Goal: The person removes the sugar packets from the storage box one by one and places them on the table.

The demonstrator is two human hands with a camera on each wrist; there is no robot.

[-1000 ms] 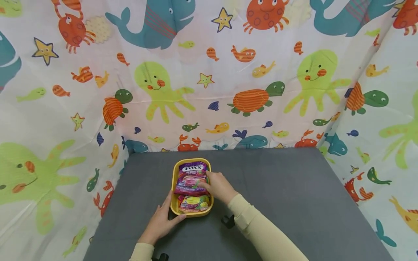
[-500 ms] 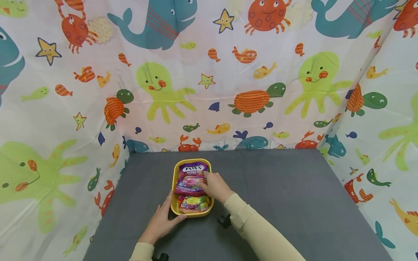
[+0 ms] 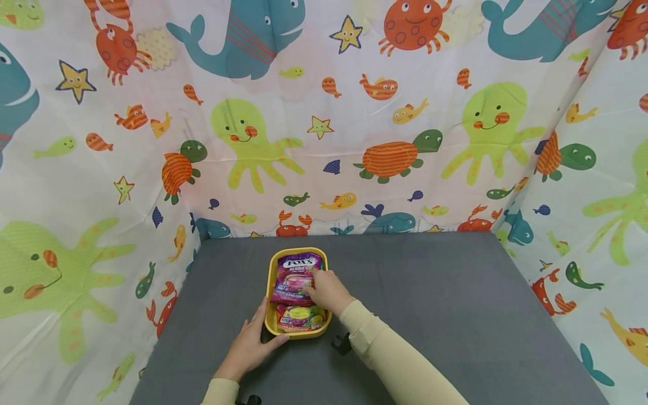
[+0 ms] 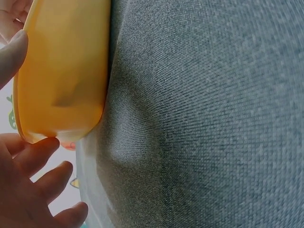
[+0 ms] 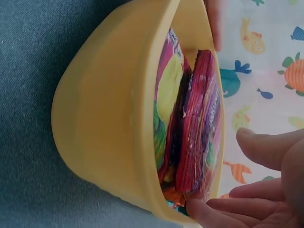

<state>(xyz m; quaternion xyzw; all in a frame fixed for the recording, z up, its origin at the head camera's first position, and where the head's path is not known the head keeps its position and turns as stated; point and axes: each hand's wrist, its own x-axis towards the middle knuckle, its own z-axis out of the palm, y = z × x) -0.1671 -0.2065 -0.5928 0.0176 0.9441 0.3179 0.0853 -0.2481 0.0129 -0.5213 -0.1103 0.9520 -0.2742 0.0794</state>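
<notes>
A yellow plastic container (image 3: 300, 334) holds a purple FOX'S Berries candy bag (image 3: 291, 284), above a second colourful candy bag (image 3: 301, 318). My left hand (image 3: 249, 344) spans the container's near left corner, its thumb along the near side and fingers on the left side. In the left wrist view, the thumb (image 4: 12, 57) and fingertips touch the yellow wall. My right hand (image 3: 330, 291) is at the right rim, over the edge of the purple bag. In the right wrist view, a fingertip (image 5: 197, 209) is right at the bag's end, with the thumb (image 5: 259, 145) held apart from it.
The container stands on a table with a dark grey cloth (image 3: 430, 304). A curtain (image 3: 324, 185) printed with sea animals closes off the back and both sides. Black wrist-camera mounts (image 3: 341, 343) show beneath the forearms.
My right hand has shifted slightly left and down over the purple bag, its forearm following. The left hand, the container and the bags stay where they were.
</notes>
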